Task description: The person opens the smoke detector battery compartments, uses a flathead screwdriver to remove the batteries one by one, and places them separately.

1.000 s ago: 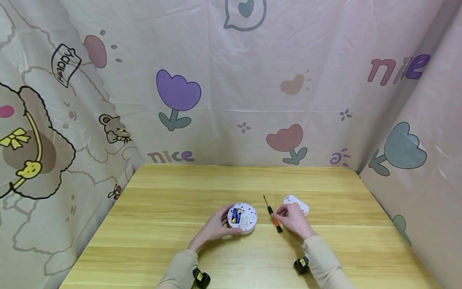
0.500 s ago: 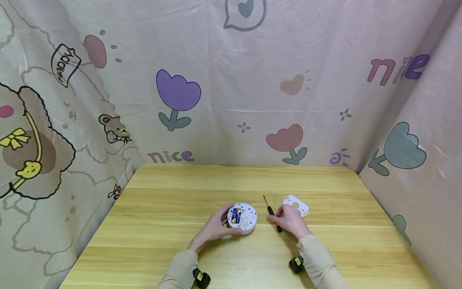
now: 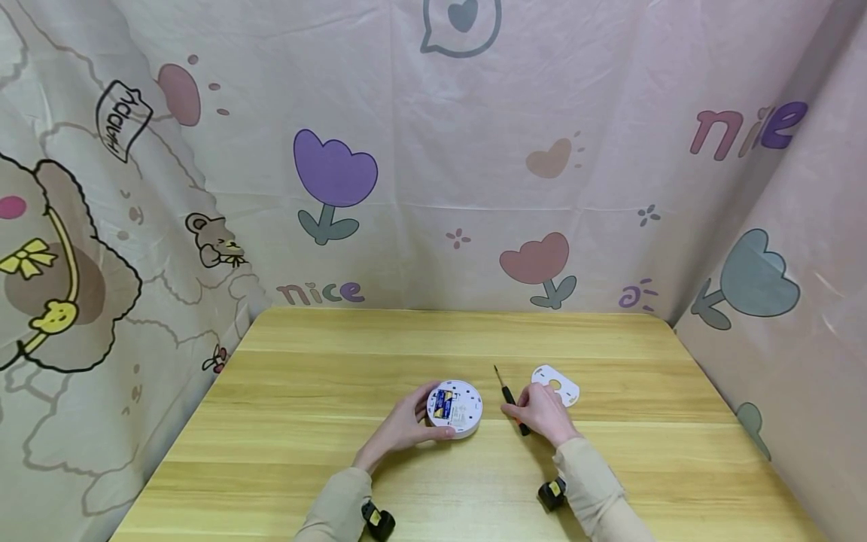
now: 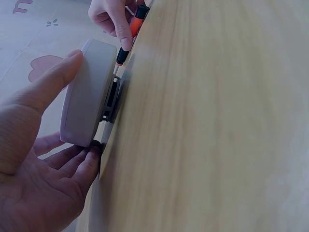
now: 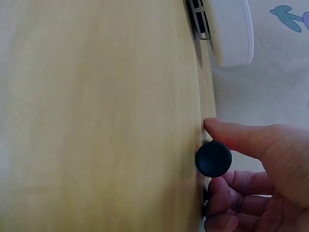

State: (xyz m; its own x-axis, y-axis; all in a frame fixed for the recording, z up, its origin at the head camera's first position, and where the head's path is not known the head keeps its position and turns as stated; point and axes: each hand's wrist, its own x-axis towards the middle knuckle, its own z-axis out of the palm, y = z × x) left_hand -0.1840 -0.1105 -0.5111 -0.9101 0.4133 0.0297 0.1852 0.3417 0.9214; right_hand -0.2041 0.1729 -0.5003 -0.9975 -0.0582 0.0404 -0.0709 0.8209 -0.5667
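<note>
In the head view my left hand (image 3: 403, 429) holds a white round smoke detector (image 3: 467, 410) from its left side, thumb at the near rim. Its face with two blue batteries (image 3: 443, 405) is turned up. The left wrist view shows the smoke detector (image 4: 89, 96) edge-on between thumb and fingers, with dark slots beneath. My right hand (image 3: 547, 412) pinches a small screwdriver (image 3: 506, 393) lying on the table, thumb on one side and curled fingers on the other. Its dark round handle end (image 5: 213, 158) faces the right wrist camera; the fingers partly hide the orange handle (image 4: 138, 23).
A white mounting plate (image 3: 567, 390) with a central hole lies just beyond my right hand. The wooden table (image 3: 325, 361) stretches around both hands. Printed cloth (image 3: 420, 150) hangs behind it and at both sides.
My right hand has shifted slightly left and toward me, off the mounting plate's near part and farther over the screwdriver handle. The left hand and smoke detector have stayed put.
</note>
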